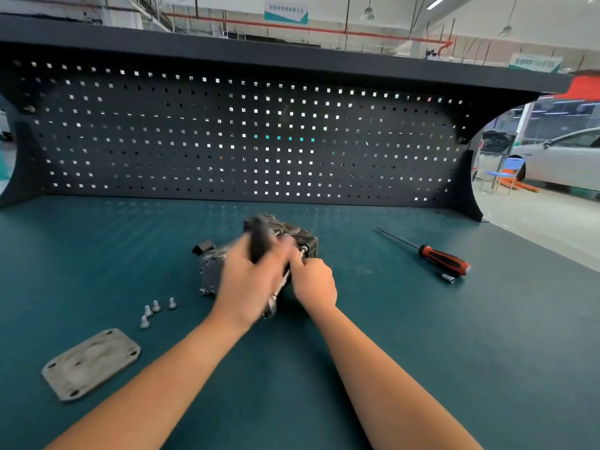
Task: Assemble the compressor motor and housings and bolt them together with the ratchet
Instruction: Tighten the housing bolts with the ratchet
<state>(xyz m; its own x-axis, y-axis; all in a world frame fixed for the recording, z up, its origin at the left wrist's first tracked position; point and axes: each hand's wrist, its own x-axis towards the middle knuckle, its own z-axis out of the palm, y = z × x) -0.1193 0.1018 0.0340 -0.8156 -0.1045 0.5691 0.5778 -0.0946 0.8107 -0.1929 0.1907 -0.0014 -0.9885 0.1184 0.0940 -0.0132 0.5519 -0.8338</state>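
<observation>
Risks first, big to small
- Workbench (pixel 422 352): smooth teal mat, no vice or clamp in sight. The compressor (pixel 212 267) lies loose on its side in the middle of it. My guess is that a hard pull on the tool could skid or roll the whole body.
- Cover plate (pixel 91 363): lying flat, well apart at the near left and not yet fitted. It sits close beside the left forearm, so a wide swing might nudge it.
- Ratchet (pixel 258 241): works through a long extension bar (pixel 283 282) at a slant. If the bar tips, the socket could ride off the bolt head and round it, or cross the thread.
- Four loose bolts (pixel 156 306): standing near the compressor's left end, easily scattered.
- Screwdriver (pixel 443 259) and spare socket (pixel 448 278): far right, out of harm's way.

Where things sit
- Left hand (pixel 250 284): blurred, wrapped round the ratchet's dark grip, in front of the compressor and covering its middle.
- Right hand (pixel 315 284): just beside it, fingers pinched on the bar's far end, where it meets a bolt on the compressor's right end.
- Compressor: directly behind both hands, touching neither palm as far as I can tell
</observation>
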